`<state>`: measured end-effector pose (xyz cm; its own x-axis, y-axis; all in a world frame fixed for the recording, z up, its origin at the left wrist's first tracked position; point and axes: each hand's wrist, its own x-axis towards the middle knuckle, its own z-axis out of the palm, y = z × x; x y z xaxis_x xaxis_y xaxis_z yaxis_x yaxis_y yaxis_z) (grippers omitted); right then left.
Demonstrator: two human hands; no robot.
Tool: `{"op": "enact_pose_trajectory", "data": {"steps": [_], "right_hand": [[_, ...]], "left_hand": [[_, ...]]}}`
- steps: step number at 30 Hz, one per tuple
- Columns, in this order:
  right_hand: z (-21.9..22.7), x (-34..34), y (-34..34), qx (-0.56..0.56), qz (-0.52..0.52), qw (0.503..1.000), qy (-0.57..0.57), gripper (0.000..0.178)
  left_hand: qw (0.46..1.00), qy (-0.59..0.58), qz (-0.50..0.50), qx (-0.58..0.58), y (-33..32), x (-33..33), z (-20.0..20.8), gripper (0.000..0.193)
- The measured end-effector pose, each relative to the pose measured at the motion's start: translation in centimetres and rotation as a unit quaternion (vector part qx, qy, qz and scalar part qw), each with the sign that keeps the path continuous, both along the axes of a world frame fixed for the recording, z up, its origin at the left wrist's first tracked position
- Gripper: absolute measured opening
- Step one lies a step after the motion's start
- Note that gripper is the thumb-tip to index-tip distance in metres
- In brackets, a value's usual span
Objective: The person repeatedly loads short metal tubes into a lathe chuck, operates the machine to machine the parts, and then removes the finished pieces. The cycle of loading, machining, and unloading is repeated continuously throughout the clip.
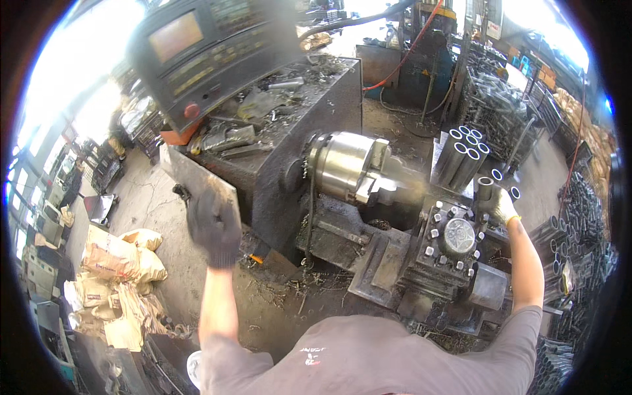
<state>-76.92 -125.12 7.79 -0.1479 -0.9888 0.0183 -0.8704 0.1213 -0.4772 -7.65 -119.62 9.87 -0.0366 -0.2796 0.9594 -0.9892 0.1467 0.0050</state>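
My left hand (214, 227), in a dark glove, lies with its fingers stretched against a flat metal panel (201, 174) beside the machine's control cabinet. The fingers are somewhat blurred. My right hand (499, 204), in a pale glove, is closed round a short metal tube (485, 189) behind the tool post. Two more tubes (497, 175) stand close to that hand. Several upright tubes (463, 153) are grouped just beyond it. Between my hands is the lathe chuck (345, 163), shiny, with a blurred area by its jaws. The square tool post (459, 237) carries several bolts.
A control panel (217, 52) with a screen and red button rises at upper left. Metal chips and parts litter the cabinet top (276, 99). Paper sacks (122, 263) lie on the floor at left. Stacked tubes (559, 243) and a loaded wire crate (494, 108) fill the right.
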Motion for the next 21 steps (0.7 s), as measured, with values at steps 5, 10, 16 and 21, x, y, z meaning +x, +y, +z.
{"op": "enact_pose_trajectory", "data": {"steps": [5,10,16,21], "right_hand": [[4.2,1.6,5.8,-0.267,-0.099,0.959,0.007,0.038],[8.0,3.8,14.8,-0.374,-0.126,0.908,-0.142,0.046],[9.7,9.6,25.0,-0.363,0.09,0.907,-0.193,0.035],[5.4,15.9,26.6,-0.193,0.224,0.885,-0.359,0.026]], "left_hand": [[0.956,0.041,0.139,0.254,-14.6,-0.5,11.8,0.063],[0.892,0.042,0.184,0.411,-21.1,1.6,14.4,0.073],[0.984,0.039,-0.096,0.146,-11.2,-6.7,10.5,0.055],[0.624,0.242,-0.555,0.494,7.8,-18.1,2.4,0.059]]}}
